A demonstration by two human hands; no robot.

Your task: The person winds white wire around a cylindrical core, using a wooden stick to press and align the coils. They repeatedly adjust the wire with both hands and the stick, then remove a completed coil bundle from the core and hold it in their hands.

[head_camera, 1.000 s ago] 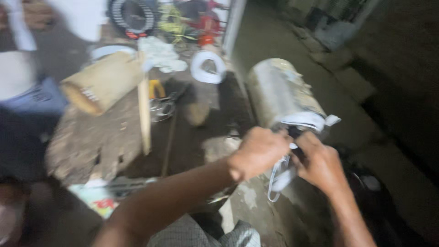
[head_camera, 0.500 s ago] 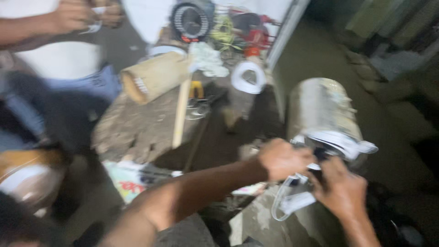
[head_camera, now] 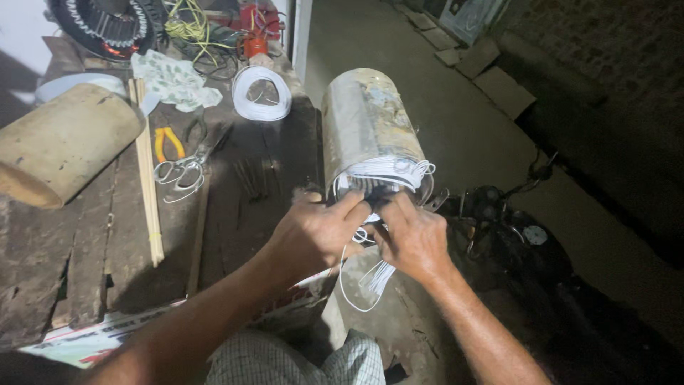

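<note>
A big metal cylinder [head_camera: 365,128] lies on its side at the right edge of the wooden worktop [head_camera: 85,264], with its open end toward the person. Many thin white strips [head_camera: 388,171] stick out around that near end, and more of them hang down in a loop below it.

The left hand [head_camera: 313,232] is at the near end of the cylinder, a little to the left. Its fingers are curled in and its thumb points right, pinching some of the white strips. The right hand [head_camera: 413,239] is just beside it, touching it at the fingertips. Its fingers are bent too and grip the same bunch of white strips. Both hands are mostly closed around the strips, right in front of the dark opening of the cylinder.

On the worktop to the left lie scissors [head_camera: 187,167] and pliers with yellow handles [head_camera: 165,141], close together. A long wooden stick [head_camera: 147,185] lies left of them. At the far left is a fat tan roll [head_camera: 60,146] on its side. A coil of white tape [head_camera: 261,93] sits farther back, near a crumpled cloth [head_camera: 171,77]. Yellow wires [head_camera: 187,21] and a red part [head_camera: 255,44] are at the far edge. A dark motorbike [head_camera: 506,235] stands on the floor to the right of the hands.
</note>
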